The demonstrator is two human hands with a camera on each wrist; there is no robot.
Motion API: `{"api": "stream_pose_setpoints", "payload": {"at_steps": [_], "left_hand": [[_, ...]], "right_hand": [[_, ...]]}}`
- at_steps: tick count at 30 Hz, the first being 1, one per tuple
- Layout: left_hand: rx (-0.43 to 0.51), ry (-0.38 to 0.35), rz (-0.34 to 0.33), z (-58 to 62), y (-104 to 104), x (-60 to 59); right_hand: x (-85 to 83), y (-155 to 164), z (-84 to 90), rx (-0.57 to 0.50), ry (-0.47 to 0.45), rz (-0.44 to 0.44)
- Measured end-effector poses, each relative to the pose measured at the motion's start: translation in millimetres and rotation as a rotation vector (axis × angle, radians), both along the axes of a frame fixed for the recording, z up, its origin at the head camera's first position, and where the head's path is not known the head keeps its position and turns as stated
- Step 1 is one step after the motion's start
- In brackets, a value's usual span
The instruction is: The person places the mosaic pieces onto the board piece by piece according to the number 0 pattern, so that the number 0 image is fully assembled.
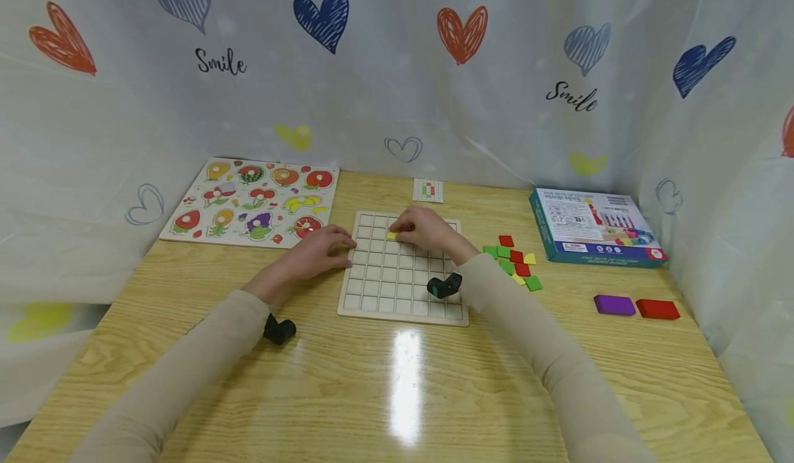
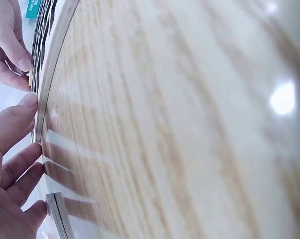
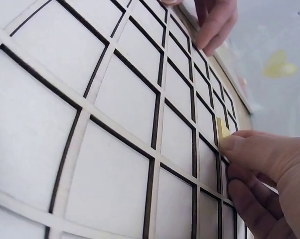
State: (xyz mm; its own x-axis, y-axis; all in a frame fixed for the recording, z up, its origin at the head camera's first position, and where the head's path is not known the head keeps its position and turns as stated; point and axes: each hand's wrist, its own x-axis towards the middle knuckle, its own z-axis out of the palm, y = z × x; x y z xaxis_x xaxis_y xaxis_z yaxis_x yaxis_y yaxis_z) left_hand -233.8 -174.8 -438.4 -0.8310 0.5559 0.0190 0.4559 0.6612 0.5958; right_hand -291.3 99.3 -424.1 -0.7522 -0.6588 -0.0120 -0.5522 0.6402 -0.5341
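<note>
The right hand (image 1: 426, 231) pinches a yellow tile (image 1: 392, 235) between curled fingers (image 3: 249, 149) over a cell in the upper rows of the grid board (image 1: 403, 291). The left hand (image 1: 316, 253) rests on the board's left edge, its fingers (image 2: 13, 124) loosely bent and touching the rim, gripping nothing. The board lies flat on the wooden surface (image 1: 397, 380). Loose red, green and yellow tiles (image 1: 515, 263) lie just right of it; a fruit puzzle (image 1: 254, 201) lies to the left, a box (image 1: 595, 227) at the right.
</note>
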Motion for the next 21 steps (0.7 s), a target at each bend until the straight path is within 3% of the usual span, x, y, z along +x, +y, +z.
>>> {"api": "stream_pose_setpoints", "payload": {"at_steps": [21], "left_hand": [[-0.004, 0.002, -0.001, 0.6, 0.9, 0.2]], "right_hand": [[-0.2, 2.0, -0.4, -0.023, -0.010, 0.007]]}}
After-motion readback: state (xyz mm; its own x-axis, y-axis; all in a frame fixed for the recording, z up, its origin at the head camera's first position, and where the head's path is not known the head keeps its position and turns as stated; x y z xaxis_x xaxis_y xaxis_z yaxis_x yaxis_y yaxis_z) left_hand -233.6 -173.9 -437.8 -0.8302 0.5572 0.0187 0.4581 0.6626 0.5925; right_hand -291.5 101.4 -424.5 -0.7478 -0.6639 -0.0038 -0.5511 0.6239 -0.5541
